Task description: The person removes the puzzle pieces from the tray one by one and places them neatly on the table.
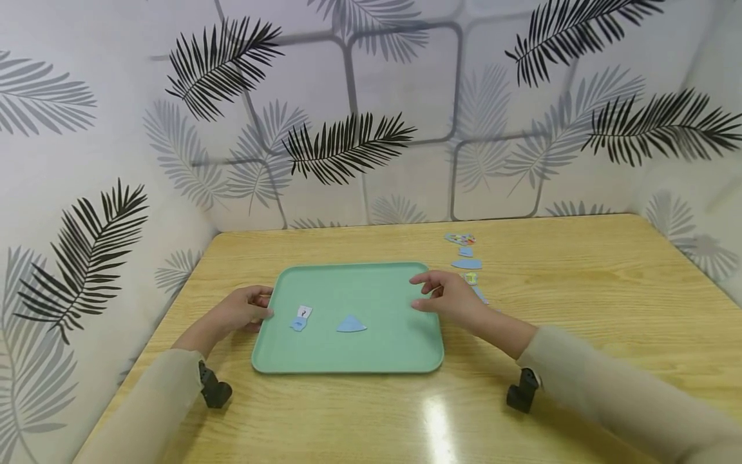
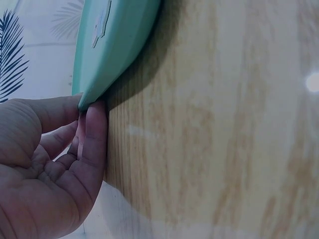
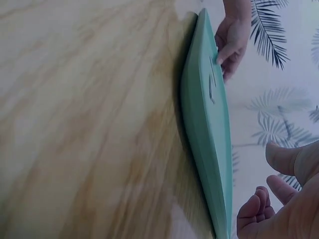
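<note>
A green tray (image 1: 371, 357) lies on the wooden table. My left hand (image 1: 240, 310) pinches its left rim; in the left wrist view the thumb is on top of the rim and the fingers (image 2: 95, 130) are beneath it. Above the tray's right edge, my right hand (image 1: 449, 298) is raised with thumb and fingers apart, and nothing is between them. On the tray are a blue fan-shaped piece (image 1: 351, 324) at the middle and a small blue-and-white piece (image 1: 301, 318) toward the left. The right wrist view shows both hands and the tray (image 3: 207, 114) from the side.
Several flat cut-out pieces run in a line right of the tray: a colourful patterned piece (image 1: 462, 239), a small blue piece (image 1: 466, 251), a longer blue piece (image 1: 467, 264) and a yellow piece (image 1: 471, 278). A leaf-patterned wall (image 1: 400, 187) stands behind the table (image 1: 580, 290).
</note>
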The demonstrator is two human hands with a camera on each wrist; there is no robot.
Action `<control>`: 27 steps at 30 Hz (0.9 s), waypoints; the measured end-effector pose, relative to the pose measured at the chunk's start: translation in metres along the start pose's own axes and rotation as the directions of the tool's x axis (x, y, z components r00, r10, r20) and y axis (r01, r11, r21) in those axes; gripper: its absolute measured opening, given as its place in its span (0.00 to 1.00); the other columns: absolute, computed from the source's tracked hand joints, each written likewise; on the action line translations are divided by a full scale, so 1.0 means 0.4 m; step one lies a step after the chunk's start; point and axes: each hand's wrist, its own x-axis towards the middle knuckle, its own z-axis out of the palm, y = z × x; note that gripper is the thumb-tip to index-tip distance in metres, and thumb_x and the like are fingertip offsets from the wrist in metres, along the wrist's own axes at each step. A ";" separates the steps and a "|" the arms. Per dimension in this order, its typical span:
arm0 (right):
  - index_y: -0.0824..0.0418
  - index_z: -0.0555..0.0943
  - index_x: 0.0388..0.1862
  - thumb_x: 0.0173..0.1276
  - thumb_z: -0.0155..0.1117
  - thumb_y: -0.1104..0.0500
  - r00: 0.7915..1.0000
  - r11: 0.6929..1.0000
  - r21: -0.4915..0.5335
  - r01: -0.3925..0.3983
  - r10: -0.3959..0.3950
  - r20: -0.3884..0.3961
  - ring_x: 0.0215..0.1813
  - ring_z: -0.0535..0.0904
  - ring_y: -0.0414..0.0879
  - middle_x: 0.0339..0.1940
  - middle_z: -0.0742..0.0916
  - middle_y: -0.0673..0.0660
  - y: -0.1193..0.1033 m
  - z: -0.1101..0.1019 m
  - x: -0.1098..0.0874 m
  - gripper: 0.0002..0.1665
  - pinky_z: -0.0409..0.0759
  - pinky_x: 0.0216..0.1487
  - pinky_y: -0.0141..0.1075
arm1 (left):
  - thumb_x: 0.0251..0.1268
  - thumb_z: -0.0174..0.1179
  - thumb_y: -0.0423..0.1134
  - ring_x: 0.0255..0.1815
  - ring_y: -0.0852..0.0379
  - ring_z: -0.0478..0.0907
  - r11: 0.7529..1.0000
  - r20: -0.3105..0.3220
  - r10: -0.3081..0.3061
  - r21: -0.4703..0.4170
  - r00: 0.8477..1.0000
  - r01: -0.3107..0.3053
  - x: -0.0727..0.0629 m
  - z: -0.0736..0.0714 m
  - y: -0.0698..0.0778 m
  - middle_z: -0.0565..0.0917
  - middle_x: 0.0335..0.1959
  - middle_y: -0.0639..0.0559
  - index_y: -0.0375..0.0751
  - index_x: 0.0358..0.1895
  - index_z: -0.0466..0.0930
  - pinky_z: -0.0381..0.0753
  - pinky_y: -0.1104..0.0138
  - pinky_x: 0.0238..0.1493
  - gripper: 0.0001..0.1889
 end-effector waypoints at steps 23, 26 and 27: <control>0.61 0.81 0.55 0.55 0.77 0.64 0.997 0.999 -0.044 -0.008 0.012 0.076 0.38 0.74 0.47 0.48 0.81 0.59 -0.065 0.194 0.033 0.27 0.75 0.35 0.35 | 0.69 0.57 0.29 0.45 0.50 0.70 1.000 -0.011 -0.015 0.001 1.000 0.015 0.005 0.000 -0.006 0.70 0.47 0.42 0.33 0.71 0.62 0.80 0.64 0.39 0.28; 0.60 0.81 0.55 0.55 0.77 0.64 0.995 0.998 -0.059 -0.010 0.016 0.097 0.40 0.75 0.48 0.48 0.80 0.58 -0.068 0.204 0.038 0.28 0.76 0.36 0.35 | 0.70 0.56 0.29 0.45 0.50 0.70 1.000 -0.006 -0.013 0.003 1.000 0.013 0.004 -0.001 -0.004 0.70 0.47 0.42 0.33 0.71 0.62 0.80 0.64 0.38 0.28; 0.60 0.80 0.56 0.55 0.77 0.63 0.995 0.998 -0.067 -0.011 0.018 0.102 0.40 0.75 0.48 0.49 0.80 0.58 -0.070 0.207 0.040 0.28 0.76 0.37 0.35 | 0.70 0.56 0.29 0.44 0.50 0.70 1.000 -0.004 -0.012 0.004 1.000 0.012 0.004 -0.001 -0.002 0.70 0.47 0.42 0.33 0.71 0.62 0.80 0.64 0.38 0.28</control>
